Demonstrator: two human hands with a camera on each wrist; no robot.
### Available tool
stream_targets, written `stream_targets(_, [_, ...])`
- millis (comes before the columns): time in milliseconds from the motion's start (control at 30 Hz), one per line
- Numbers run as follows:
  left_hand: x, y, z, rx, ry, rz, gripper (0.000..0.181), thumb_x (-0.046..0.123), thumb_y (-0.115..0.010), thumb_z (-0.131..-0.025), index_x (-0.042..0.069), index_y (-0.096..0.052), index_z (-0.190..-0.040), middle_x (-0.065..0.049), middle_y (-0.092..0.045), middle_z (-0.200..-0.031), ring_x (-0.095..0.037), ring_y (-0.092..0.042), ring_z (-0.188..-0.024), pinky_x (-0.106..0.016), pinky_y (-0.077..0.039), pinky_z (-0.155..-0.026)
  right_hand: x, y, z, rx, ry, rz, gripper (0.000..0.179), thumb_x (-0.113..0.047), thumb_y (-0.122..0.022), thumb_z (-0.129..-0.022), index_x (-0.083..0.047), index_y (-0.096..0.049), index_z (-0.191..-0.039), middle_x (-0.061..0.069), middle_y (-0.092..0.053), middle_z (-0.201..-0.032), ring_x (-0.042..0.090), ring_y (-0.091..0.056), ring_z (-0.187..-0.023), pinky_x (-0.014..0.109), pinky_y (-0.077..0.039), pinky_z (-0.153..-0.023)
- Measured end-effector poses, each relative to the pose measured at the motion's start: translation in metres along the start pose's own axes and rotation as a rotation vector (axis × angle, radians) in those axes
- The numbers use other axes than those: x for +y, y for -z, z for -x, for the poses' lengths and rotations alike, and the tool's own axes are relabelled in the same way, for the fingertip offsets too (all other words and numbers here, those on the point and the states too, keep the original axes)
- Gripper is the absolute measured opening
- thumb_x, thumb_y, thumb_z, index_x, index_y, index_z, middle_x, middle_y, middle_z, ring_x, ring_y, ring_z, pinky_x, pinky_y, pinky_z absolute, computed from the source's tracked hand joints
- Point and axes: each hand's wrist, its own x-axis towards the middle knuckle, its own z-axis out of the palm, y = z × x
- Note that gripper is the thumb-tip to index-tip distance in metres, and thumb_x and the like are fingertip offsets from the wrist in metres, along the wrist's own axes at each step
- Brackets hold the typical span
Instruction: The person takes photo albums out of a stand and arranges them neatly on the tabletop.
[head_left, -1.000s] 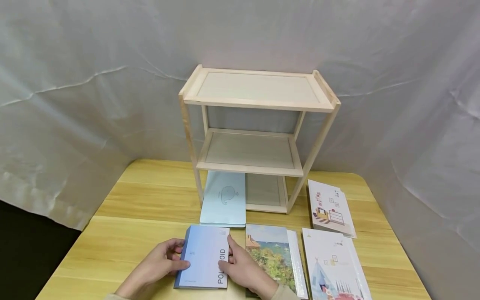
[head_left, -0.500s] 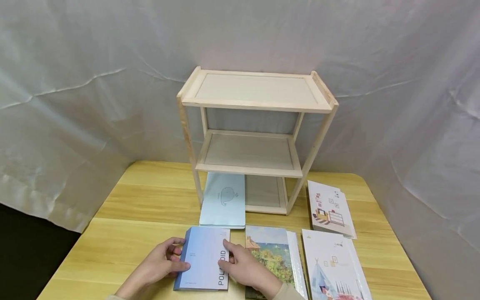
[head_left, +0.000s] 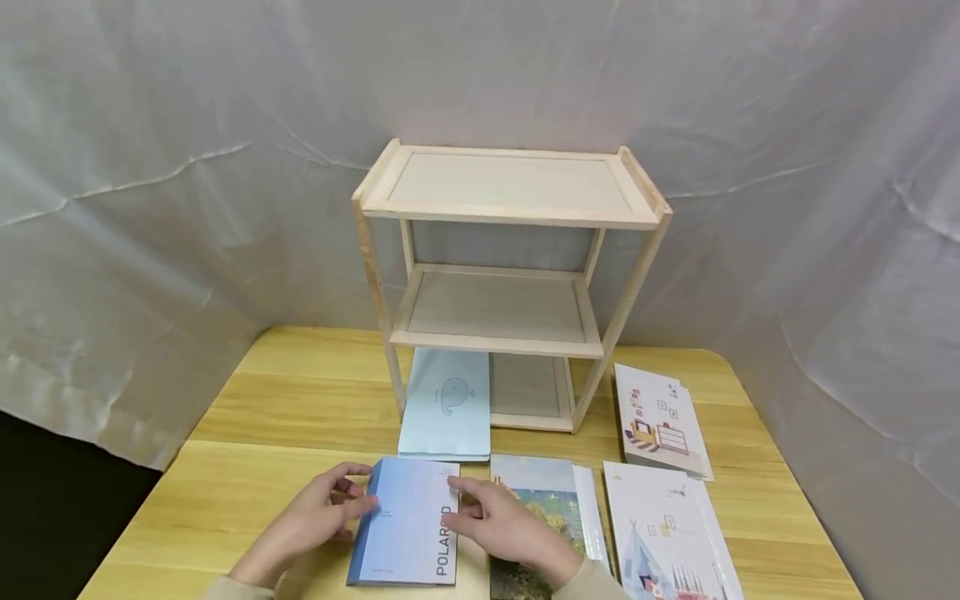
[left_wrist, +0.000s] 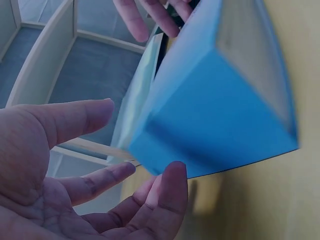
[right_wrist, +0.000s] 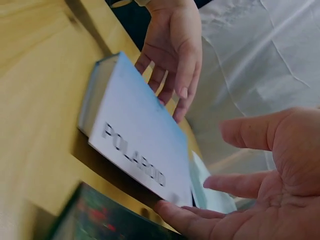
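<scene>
A thick blue-to-white book marked POLAROID (head_left: 408,525) lies flat at the front of the table, its blue spine (left_wrist: 215,115) on the left. My left hand (head_left: 303,518) is beside that spine, thumb lifted off the cover and fingers loosely spread; the left wrist view shows fingertips close to the spine's lower corner. On the other side, my right hand (head_left: 510,527) is at the book's right edge. Its thumb stands away from the cover in the right wrist view, while one fingertip (right_wrist: 167,209) is at the edge; whether it touches is unclear.
A light-blue whale notebook (head_left: 448,417) reaches partly under a three-tier wooden shelf (head_left: 495,346). Right of the POLAROID book lie a landscape-painting book (head_left: 543,492), partly under my right hand, a white tent-picture book (head_left: 652,521) and a white room-picture stack (head_left: 660,417).
Both thumbs have come off the POLAROID book's cover and the hands have loosened from its sides. The book stays in nearly the same place; the head view has tilted slightly.
</scene>
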Motion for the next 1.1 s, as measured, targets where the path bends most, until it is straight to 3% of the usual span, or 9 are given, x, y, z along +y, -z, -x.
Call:
stream_targets(133, [0.01, 0.007, -0.002, -0.008, -0.044, -0.004, 0.056, 0.016, -0.075, -0.101, -0.005, -0.052, -0.148, -0.014, -0.057, -0.114, -0.025, -0.064, -0.097, -0.039, -0.064, -0.071, 0.0, 0.01, 0.002, -0.012, 0.012, -0.06, 0.059, -0.024, -0.067, -0.107, 0.003, -0.048, -0.157, 0.032, -0.051, -0.157, 0.039, -0.068, -0.126, 0.05, -0.063, -0.099])
stream_targets(233, [0.019, 0.01, -0.006, -0.005, -0.063, 0.0, 0.056, 0.014, -0.073, -0.102, -0.005, -0.051, -0.149, -0.016, -0.056, -0.115, -0.027, -0.066, -0.098, -0.04, -0.065, -0.074, -0.001, 0.019, 0.002, -0.016, 0.003, -0.075, 0.056, -0.025, -0.065, -0.109, -0.002, -0.05, -0.158, 0.033, -0.051, -0.155, 0.037, -0.067, -0.123, 0.052, -0.063, -0.094])
stream_targets(367, [0.029, 0.011, -0.014, 0.007, -0.082, 0.01, 0.056, 0.013, -0.073, -0.102, -0.005, -0.05, -0.151, -0.019, -0.058, -0.119, -0.029, -0.068, -0.1, -0.042, -0.068, -0.079, -0.003, 0.032, 0.0, -0.002, 0.017, -0.025, 0.051, -0.026, -0.063, -0.109, -0.006, -0.053, -0.155, 0.029, -0.055, -0.152, 0.032, -0.065, -0.119, 0.045, -0.06, -0.092])
stream_targets(567, [0.04, 0.011, -0.03, 0.023, -0.122, -0.019, 0.054, 0.013, -0.073, -0.102, -0.002, -0.052, -0.149, -0.021, -0.06, -0.123, -0.031, -0.068, -0.103, -0.042, -0.067, -0.081, -0.002, 0.05, -0.007, 0.027, 0.027, -0.034, 0.053, -0.031, -0.063, -0.11, -0.005, -0.053, -0.154, 0.028, -0.055, -0.15, 0.038, -0.066, -0.12, 0.045, -0.063, -0.092])
stream_targets(833, [0.043, 0.005, -0.051, 0.084, -0.144, -0.08, 0.053, 0.015, -0.075, -0.101, -0.001, -0.056, -0.148, -0.02, -0.064, -0.122, -0.025, -0.068, -0.098, -0.043, -0.066, -0.081, 0.006, 0.07, -0.024, 0.131, 0.041, -0.078, 0.051, -0.025, -0.062, -0.11, 0.004, -0.052, -0.151, 0.029, -0.056, -0.145, 0.038, -0.063, -0.125, 0.053, -0.062, -0.101])
stream_targets(1100, [0.041, -0.004, -0.066, 0.133, -0.125, -0.053, 0.054, 0.01, -0.073, -0.1, -0.005, -0.054, -0.148, -0.023, -0.065, -0.121, -0.029, -0.071, -0.098, -0.042, -0.067, -0.084, 0.014, 0.079, -0.047, 0.237, -0.032, -0.116, 0.046, -0.02, -0.063, -0.109, 0.001, -0.055, -0.149, 0.023, -0.061, -0.138, 0.033, -0.064, -0.124, 0.051, -0.06, -0.106])
